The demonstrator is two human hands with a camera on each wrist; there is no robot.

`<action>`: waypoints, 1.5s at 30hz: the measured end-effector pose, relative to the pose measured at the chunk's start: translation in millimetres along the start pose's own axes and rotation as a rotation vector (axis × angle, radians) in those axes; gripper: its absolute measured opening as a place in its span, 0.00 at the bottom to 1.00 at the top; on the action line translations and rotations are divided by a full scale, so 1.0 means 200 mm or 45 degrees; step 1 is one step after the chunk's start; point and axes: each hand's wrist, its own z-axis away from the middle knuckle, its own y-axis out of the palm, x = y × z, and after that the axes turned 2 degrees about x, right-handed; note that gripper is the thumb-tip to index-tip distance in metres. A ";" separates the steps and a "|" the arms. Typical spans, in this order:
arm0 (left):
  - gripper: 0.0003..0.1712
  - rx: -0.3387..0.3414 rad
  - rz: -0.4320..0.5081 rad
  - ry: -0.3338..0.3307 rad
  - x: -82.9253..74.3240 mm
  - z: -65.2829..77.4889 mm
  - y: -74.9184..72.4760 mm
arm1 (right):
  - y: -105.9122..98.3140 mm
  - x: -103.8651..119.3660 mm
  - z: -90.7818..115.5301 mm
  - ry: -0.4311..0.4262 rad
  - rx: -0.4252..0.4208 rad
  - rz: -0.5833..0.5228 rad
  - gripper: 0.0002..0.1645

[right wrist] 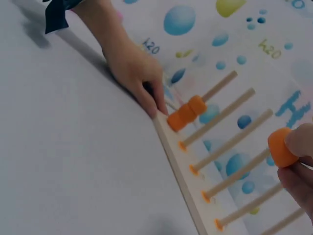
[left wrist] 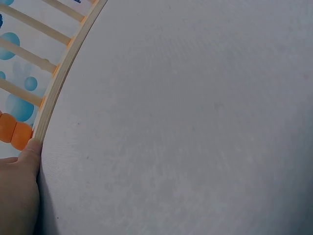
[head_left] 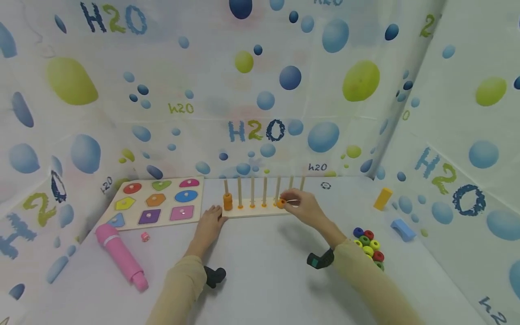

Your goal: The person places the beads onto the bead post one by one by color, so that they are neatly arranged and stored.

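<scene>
A wooden stacking board (head_left: 256,212) with a row of upright pegs stands at the back middle of the table. My left hand (head_left: 210,225) holds its left end, the thumb (left wrist: 30,152) at the front edge in the left wrist view. Several orange beads (right wrist: 187,113) are stacked on the leftmost peg, beside that hand. My right hand (head_left: 307,208) pinches another orange bead (right wrist: 280,148) between thumb and fingers, close to the pegs toward the right. In the right wrist view only the fingertips of this hand show, and the bead appears beside the pegs.
Left of the board lies a shape puzzle (head_left: 166,186), with a pink microphone-like toy (head_left: 122,255) and a small pink piece (head_left: 145,236) before it. Several coloured beads (head_left: 368,249) lie by the right forearm. A yellow block (head_left: 383,198) and a blue block (head_left: 403,230) lie farther right.
</scene>
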 end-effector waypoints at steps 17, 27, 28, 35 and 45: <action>0.26 -0.010 0.012 0.002 -0.01 0.02 -0.02 | 0.37 0.25 -0.48 -0.119 -0.017 -0.057 0.16; 0.27 0.000 0.043 0.005 0.00 0.01 0.00 | 0.51 0.28 -0.60 -0.187 -0.035 0.063 0.13; 0.27 -0.002 0.044 0.005 0.00 0.01 0.00 | 0.52 0.29 -0.61 -0.189 -0.020 0.094 0.13; 0.27 0.003 0.055 -0.007 -0.02 0.02 0.00 | 0.54 0.29 -0.65 -0.194 0.061 0.254 0.13; 0.27 -0.019 0.034 -0.012 -0.02 0.03 -0.01 | 0.53 0.30 -0.64 -0.171 0.020 0.219 0.14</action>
